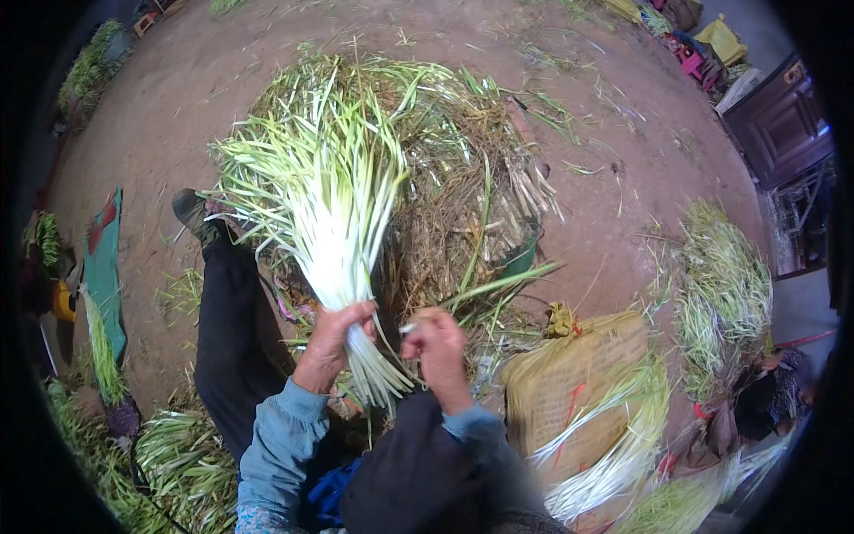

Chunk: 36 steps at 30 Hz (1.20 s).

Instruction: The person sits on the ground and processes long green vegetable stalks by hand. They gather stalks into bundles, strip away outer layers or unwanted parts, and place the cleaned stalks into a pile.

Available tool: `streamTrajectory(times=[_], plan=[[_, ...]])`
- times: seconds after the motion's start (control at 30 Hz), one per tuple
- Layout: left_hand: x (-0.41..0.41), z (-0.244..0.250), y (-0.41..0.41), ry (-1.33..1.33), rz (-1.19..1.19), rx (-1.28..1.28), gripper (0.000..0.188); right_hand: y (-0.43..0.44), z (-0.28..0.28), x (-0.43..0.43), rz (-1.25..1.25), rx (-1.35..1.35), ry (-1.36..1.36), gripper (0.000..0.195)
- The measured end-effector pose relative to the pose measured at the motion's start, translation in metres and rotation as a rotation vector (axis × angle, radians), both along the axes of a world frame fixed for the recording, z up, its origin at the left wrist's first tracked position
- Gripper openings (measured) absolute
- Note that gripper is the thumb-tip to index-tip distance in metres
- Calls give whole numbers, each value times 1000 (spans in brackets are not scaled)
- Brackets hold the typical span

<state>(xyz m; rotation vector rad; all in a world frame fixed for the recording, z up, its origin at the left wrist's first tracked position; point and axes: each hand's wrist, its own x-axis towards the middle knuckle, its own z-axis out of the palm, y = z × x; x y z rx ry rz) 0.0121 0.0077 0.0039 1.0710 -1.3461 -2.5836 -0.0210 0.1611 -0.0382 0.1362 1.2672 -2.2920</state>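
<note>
My left hand (333, 340) grips a thick bundle of blanched garlic chives (333, 227) near the white root end. Its green-yellow tips fan out away from me, and the trimmed-looking white ends point back towards my lap. Close beside the bundle's lower end, my right hand (437, 350) has its fingers curled and pinched on a small pale piece of stalk. How far that stalk runs is hidden by the fingers. Beyond both hands lies a large heap of uncleaned chives (447, 193) with brown roots and dry leaves.
A yellow woven sack (560, 394) at my right carries loose white chives (600, 474). Another chive pile (724, 287) lies farther right, near a seated person (777, 390). Green cloth (103, 267) is at left. My leg (230, 347) stretches alongside the heap. Scraps litter the floor (587, 220).
</note>
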Motion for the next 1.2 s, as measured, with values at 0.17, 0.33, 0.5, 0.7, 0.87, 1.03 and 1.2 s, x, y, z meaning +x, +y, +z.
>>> streamTrajectory(times=[0.17,0.33,0.5,0.7,0.87,1.03,1.2], plan=[[-2,10,-12,36,36,-64,24,67,-29,-2,132,206,-109,21],[-5,17,-17,18,-4,-97,23,23,1,-2,285,493,699,34],[-3,26,-22,70,-76,-136,27,5,-4,11,333,514,722,14],[10,-13,-10,30,-165,-53,27,-2,-6,8,413,648,1009,9],[7,12,-24,62,-83,113,14,23,-10,20,473,338,91,17],[-2,36,-67,224,-42,143,15,56,-27,36,401,263,-20,19],[-34,125,-133,625,10,-31,15,73,-57,39,381,507,68,20]])
